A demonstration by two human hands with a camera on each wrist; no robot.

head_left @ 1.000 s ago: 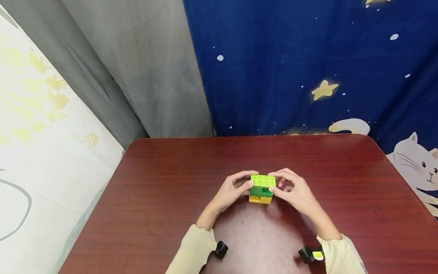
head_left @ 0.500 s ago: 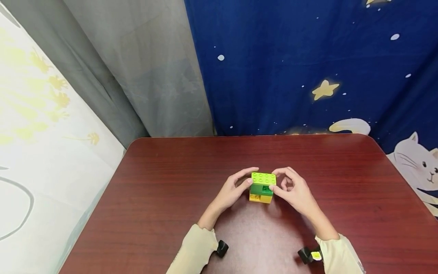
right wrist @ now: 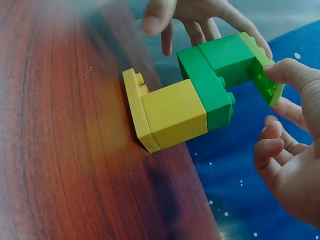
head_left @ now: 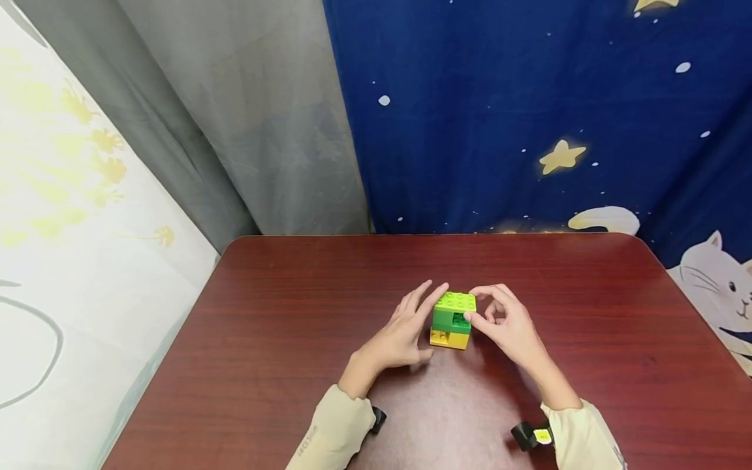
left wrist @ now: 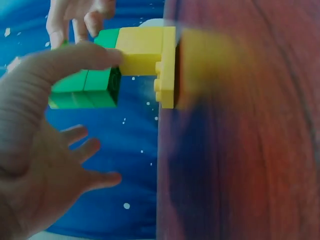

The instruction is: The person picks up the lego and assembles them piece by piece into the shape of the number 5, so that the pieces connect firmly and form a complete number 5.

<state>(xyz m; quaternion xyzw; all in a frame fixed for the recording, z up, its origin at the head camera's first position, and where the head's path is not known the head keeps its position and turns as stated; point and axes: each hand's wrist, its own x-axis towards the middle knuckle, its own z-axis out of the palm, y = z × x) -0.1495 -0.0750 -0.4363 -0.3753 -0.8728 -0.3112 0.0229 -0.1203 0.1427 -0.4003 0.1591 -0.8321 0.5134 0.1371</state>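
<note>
A small tower of toy building blocks stands on the table. At its base lies a yellow plate (right wrist: pixel 134 105), with a yellow brick (right wrist: pixel 175 114) on its right part. Green bricks (head_left: pixel 443 320) sit above, and a studded lime-green plate (head_left: pixel 459 301) caps the tower, overhanging a gap on the right. My right hand (head_left: pixel 512 328) pinches the right end of this top plate between thumb and index finger, its other fingers curled. Around the tower's left side, my left hand (head_left: pixel 396 338) spreads its fingers, the thumb low and apart from them; whether a fingertip touches the top plate I cannot tell.
The tower rests on a dark red wooden table (head_left: pixel 305 294). Grey (head_left: pixel 282 130) and blue starry curtains (head_left: pixel 470 130) hang behind its far edge. Black wrist cameras (head_left: pixel 523 436) sit at both cream sleeves.
My left hand has let go of the top plate's left end; its fingers have spread and its thumb has dropped towards the table. My right hand keeps its pinch on the right end.
</note>
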